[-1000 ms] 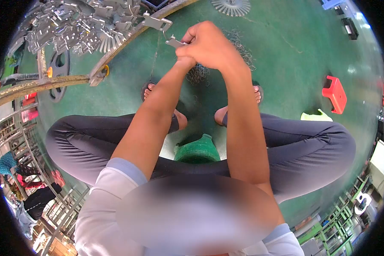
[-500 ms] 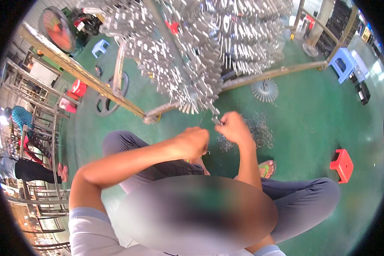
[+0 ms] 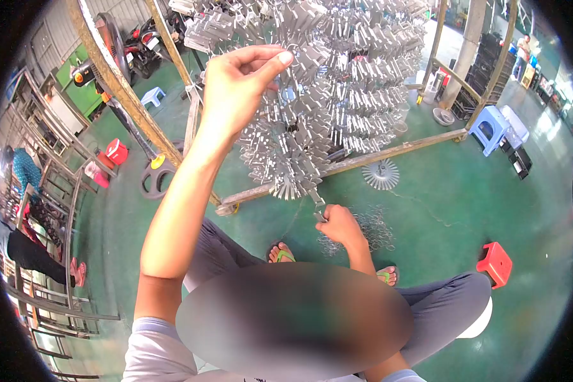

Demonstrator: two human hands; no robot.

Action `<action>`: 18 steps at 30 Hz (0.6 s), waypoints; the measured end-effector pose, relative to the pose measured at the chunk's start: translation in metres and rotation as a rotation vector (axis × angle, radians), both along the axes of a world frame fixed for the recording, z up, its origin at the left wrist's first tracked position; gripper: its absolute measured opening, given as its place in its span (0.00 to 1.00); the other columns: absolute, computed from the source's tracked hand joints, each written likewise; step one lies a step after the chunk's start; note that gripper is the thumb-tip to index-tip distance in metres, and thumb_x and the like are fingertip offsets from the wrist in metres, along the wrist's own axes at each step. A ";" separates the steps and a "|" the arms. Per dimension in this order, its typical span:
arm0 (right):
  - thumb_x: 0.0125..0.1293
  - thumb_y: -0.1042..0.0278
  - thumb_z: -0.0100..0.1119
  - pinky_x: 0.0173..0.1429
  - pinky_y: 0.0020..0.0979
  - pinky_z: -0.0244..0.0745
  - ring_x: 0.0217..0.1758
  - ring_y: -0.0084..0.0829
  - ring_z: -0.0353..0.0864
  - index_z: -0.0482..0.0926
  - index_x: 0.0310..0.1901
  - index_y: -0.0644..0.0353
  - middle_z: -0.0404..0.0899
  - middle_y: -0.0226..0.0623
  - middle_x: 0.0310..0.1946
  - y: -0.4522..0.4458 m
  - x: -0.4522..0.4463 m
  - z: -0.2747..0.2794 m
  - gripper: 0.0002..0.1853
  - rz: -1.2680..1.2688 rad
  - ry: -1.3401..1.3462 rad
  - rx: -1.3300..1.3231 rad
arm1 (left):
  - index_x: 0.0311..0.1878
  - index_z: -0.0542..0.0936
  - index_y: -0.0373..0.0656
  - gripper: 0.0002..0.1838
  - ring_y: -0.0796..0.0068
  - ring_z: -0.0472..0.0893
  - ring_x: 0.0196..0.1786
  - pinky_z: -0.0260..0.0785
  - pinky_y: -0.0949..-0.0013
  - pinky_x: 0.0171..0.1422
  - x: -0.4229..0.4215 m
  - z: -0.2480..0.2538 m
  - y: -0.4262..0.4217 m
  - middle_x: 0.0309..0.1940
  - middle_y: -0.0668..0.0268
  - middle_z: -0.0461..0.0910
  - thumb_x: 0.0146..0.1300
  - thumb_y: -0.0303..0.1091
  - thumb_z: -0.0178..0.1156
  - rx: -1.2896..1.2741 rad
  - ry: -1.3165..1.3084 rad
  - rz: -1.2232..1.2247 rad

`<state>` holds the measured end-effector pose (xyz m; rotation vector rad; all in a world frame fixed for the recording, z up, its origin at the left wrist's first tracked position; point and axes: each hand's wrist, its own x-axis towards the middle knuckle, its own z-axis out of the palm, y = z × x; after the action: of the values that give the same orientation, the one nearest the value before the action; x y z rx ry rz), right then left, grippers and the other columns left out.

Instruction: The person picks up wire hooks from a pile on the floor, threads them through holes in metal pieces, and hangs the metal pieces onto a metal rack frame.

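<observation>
Clusters of flat silver metal pieces point(image 3: 293, 140) hang in tiers in front of me. My left hand point(image 3: 242, 79) is raised before the upper tiers, thumb and forefinger pinched together. What lies between those fingertips is too small to make out. Low down, my right hand point(image 3: 342, 226) grips a flat metal strip point(image 3: 320, 210) at the bottom end of the hanging cluster. Beneath and behind that hand, many small wire hooks point(image 3: 377, 232) lie scattered on the green floor.
A worn frame's lower bar point(image 3: 395, 151) runs behind the clusters. A round fan of metal pieces point(image 3: 381, 174) lies on the floor. To the right are a red stool point(image 3: 495, 264) and a blue stool point(image 3: 489, 129). People work by racks point(image 3: 73, 216) at far left.
My left hand has risen from low near my knees to the upper hanging pieces. A small wire hook showed at it before. My right hand stays on the strip; the view has shifted.
</observation>
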<state>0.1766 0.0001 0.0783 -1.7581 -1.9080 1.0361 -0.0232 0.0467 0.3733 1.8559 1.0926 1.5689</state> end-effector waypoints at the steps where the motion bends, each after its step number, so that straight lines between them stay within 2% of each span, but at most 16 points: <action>1: 0.52 0.59 0.76 0.53 0.49 0.81 0.48 0.57 0.87 0.84 0.39 0.68 0.86 0.60 0.40 -0.001 0.000 0.000 0.20 0.011 -0.014 0.010 | 0.49 0.90 0.37 0.14 0.81 0.83 0.41 0.76 0.74 0.48 0.000 0.000 0.007 0.43 0.64 0.89 0.66 0.37 0.74 -0.035 -0.005 0.000; 2: 0.53 0.60 0.76 0.53 0.47 0.80 0.49 0.55 0.87 0.84 0.42 0.68 0.86 0.59 0.41 -0.003 0.001 0.000 0.21 0.007 -0.031 0.068 | 0.49 0.90 0.37 0.15 0.81 0.82 0.38 0.74 0.75 0.46 -0.002 -0.005 0.019 0.39 0.67 0.89 0.66 0.37 0.75 0.002 -0.040 -0.031; 4: 0.54 0.60 0.78 0.52 0.44 0.79 0.51 0.51 0.87 0.84 0.47 0.70 0.86 0.57 0.44 -0.012 0.003 0.015 0.25 0.004 -0.066 0.184 | 0.49 0.90 0.36 0.15 0.81 0.83 0.39 0.75 0.74 0.48 -0.005 -0.007 0.026 0.40 0.66 0.89 0.66 0.37 0.75 -0.004 -0.060 -0.040; 6: 0.55 0.56 0.79 0.55 0.42 0.79 0.52 0.51 0.86 0.83 0.51 0.68 0.86 0.53 0.46 -0.008 0.000 0.046 0.28 -0.025 -0.134 0.372 | 0.50 0.89 0.36 0.15 0.80 0.85 0.42 0.77 0.73 0.53 -0.012 -0.010 0.032 0.42 0.65 0.90 0.66 0.36 0.74 -0.022 -0.091 -0.071; 8: 0.56 0.55 0.80 0.52 0.39 0.81 0.47 0.46 0.85 0.83 0.52 0.67 0.85 0.47 0.44 0.004 -0.014 0.107 0.29 -0.103 0.048 0.469 | 0.50 0.89 0.36 0.14 0.79 0.86 0.44 0.78 0.72 0.56 -0.016 -0.012 0.034 0.44 0.63 0.90 0.67 0.35 0.73 -0.040 -0.120 -0.093; 10: 0.57 0.57 0.81 0.48 0.36 0.81 0.44 0.37 0.83 0.83 0.54 0.66 0.84 0.42 0.44 0.019 -0.034 0.145 0.28 -0.217 0.369 0.769 | 0.52 0.88 0.34 0.14 0.77 0.86 0.46 0.79 0.70 0.59 -0.020 -0.013 0.036 0.46 0.60 0.90 0.68 0.33 0.72 -0.045 -0.156 -0.146; 11: 0.58 0.59 0.81 0.45 0.33 0.81 0.44 0.31 0.84 0.83 0.56 0.64 0.84 0.40 0.46 0.027 -0.043 0.165 0.28 -0.253 0.431 0.874 | 0.52 0.88 0.33 0.14 0.76 0.86 0.47 0.79 0.70 0.59 -0.023 -0.014 0.037 0.46 0.59 0.90 0.68 0.33 0.71 -0.057 -0.163 -0.155; 12: 0.60 0.61 0.79 0.44 0.31 0.81 0.45 0.31 0.84 0.84 0.56 0.63 0.85 0.40 0.47 0.033 -0.051 0.183 0.25 -0.270 0.488 0.970 | 0.52 0.87 0.33 0.14 0.76 0.86 0.47 0.79 0.70 0.60 -0.026 -0.014 0.037 0.47 0.59 0.90 0.69 0.32 0.71 -0.067 -0.170 -0.164; 15: 0.59 0.65 0.77 0.53 0.40 0.80 0.46 0.44 0.86 0.84 0.52 0.68 0.84 0.48 0.46 0.057 -0.066 0.207 0.22 -0.211 0.633 1.184 | 0.52 0.87 0.31 0.13 0.74 0.86 0.49 0.78 0.70 0.61 -0.030 -0.013 0.033 0.49 0.56 0.89 0.70 0.31 0.69 -0.111 -0.228 -0.194; 16: 0.61 0.69 0.74 0.52 0.40 0.80 0.46 0.45 0.86 0.86 0.48 0.67 0.86 0.47 0.43 0.064 -0.069 0.208 0.16 -0.179 0.647 1.233 | 0.52 0.87 0.31 0.13 0.74 0.86 0.49 0.78 0.70 0.61 -0.031 -0.014 0.032 0.49 0.56 0.89 0.70 0.31 0.68 -0.123 -0.261 -0.210; 18: 0.61 0.70 0.73 0.52 0.39 0.79 0.46 0.46 0.86 0.86 0.47 0.66 0.86 0.47 0.40 0.073 -0.073 0.210 0.14 -0.123 0.635 1.246 | 0.52 0.86 0.31 0.13 0.73 0.86 0.49 0.78 0.70 0.61 -0.033 -0.015 0.030 0.49 0.56 0.89 0.71 0.30 0.68 -0.130 -0.315 -0.229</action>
<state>0.1033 0.0735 0.2882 -0.6791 -1.4174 0.1433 -0.0567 0.0771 0.3581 1.5237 0.7908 1.5501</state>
